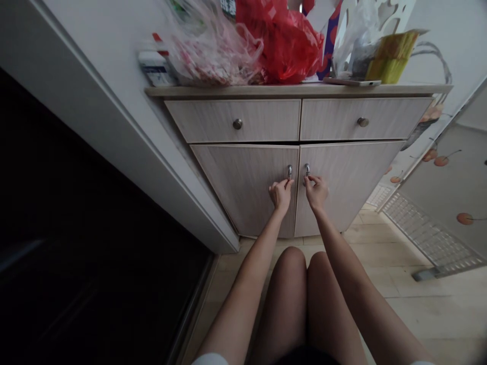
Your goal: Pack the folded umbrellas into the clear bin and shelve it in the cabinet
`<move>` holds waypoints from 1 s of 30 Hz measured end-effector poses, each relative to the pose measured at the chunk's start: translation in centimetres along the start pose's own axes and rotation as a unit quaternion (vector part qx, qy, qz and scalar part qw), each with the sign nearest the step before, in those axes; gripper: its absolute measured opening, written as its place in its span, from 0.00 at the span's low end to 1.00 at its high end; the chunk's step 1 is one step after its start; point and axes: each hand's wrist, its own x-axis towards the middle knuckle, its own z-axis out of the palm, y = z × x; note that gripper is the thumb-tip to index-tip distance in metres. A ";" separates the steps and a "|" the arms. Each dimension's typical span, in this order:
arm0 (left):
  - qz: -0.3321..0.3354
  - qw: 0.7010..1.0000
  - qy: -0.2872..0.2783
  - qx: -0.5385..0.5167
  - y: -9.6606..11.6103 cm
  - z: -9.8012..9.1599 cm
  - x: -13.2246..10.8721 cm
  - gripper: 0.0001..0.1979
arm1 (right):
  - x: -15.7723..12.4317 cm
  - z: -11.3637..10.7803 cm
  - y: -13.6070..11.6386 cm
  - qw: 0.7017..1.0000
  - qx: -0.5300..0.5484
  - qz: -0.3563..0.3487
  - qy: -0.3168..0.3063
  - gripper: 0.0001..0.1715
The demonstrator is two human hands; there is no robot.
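A pale wood-grain cabinet stands before me, with a left door (243,187) and a right door (350,182) below its drawers. My left hand (280,193) is closed on the left door handle (289,171), a small metal pull near the inner edge. On the other door, my right hand (315,192) pinches the matching right door handle (307,169). A dark gap shows along the tops of both doors near the middle, so they stand slightly ajar. My fingers hide the lower ends of both handles.
Above are a left drawer (266,119) and a right drawer (335,119) with round knobs. The cabinet top holds a white bottle (155,68), a clear plastic bag (216,56), a red bag (281,45) and a yellow container (391,56). A cherry-patterned screen (441,203) stands right.
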 end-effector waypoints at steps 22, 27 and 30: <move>0.006 1.000 -0.013 0.004 0.0 1.3 2.8 0.16 | 1.9 2.3 -0.2 1.000 -0.001 0.011 0.001 0.22; 0.009 1.000 -0.010 0.016 0.2 1.4 3.2 0.16 | 1.9 2.3 -0.2 1.000 0.000 0.010 -0.002 0.23; 0.013 0.999 -0.015 0.033 0.5 1.2 3.2 0.16 | 1.9 2.3 -0.3 1.000 0.001 0.018 -0.006 0.24</move>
